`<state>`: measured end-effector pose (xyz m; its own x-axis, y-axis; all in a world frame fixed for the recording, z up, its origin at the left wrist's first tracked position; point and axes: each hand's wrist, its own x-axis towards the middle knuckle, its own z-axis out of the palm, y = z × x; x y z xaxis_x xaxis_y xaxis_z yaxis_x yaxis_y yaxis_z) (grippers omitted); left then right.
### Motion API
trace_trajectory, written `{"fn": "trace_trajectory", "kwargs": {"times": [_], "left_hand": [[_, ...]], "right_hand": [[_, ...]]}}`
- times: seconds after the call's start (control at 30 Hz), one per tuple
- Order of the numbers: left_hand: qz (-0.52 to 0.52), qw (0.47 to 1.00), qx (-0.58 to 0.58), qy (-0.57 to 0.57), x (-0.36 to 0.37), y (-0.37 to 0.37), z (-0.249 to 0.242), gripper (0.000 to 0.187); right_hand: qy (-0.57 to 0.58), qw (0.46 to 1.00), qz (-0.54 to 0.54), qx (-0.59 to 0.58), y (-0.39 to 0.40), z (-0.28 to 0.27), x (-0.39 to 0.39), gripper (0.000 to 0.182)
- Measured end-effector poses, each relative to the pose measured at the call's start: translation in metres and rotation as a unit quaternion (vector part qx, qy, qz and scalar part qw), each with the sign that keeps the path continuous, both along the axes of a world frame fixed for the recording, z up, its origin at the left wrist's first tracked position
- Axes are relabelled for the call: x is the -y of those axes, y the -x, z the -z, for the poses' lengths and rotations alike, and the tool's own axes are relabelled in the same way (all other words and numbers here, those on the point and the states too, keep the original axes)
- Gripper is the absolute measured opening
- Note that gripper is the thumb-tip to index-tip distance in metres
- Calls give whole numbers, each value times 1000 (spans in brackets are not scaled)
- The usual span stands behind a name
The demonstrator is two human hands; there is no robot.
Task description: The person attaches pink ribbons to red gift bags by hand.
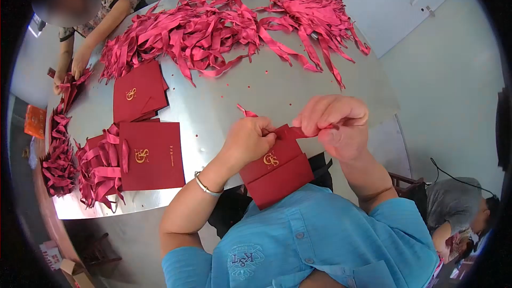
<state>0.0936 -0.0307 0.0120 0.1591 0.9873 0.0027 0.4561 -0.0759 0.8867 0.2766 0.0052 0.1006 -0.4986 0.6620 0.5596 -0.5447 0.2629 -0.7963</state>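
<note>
A dark red paper bag (280, 173) with a gold logo lies tilted against the front of my blue shirt. My left hand (249, 144) is closed at the bag's top edge, thumb and fingers pinched together there. Beyond these fingers pokes the end of a pinkish-red ribbon (246, 111). On the other side, my right hand (338, 125) is closed on a stretch of red ribbon (305, 132) that runs to the bag's top edge. The exact spot where ribbon and bag meet is partly covered by my fingers.
Loose ribbons form a large heap (192, 32) and a second heap (314, 13) across the metal table (213, 96). Stacked red bags (152, 154) lie to the left, beside ribbon-handled bags (101, 170). A co-worker's hands (80, 64) handle ribbon at the far left. Another person (453, 208) sits at right.
</note>
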Motion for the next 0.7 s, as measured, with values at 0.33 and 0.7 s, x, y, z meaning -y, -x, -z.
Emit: {"fn": "trace_trajectory", "kwargs": {"times": [0.33,0.7], "left_hand": [[84,994,69,29,-1,16,-1,21],[22,994,90,60,-3,38,-10,17]], "right_hand": [[-149,962,120,197,-5,-4,3,21],[-78,907,156,383,-6,48,-14,18]]}}
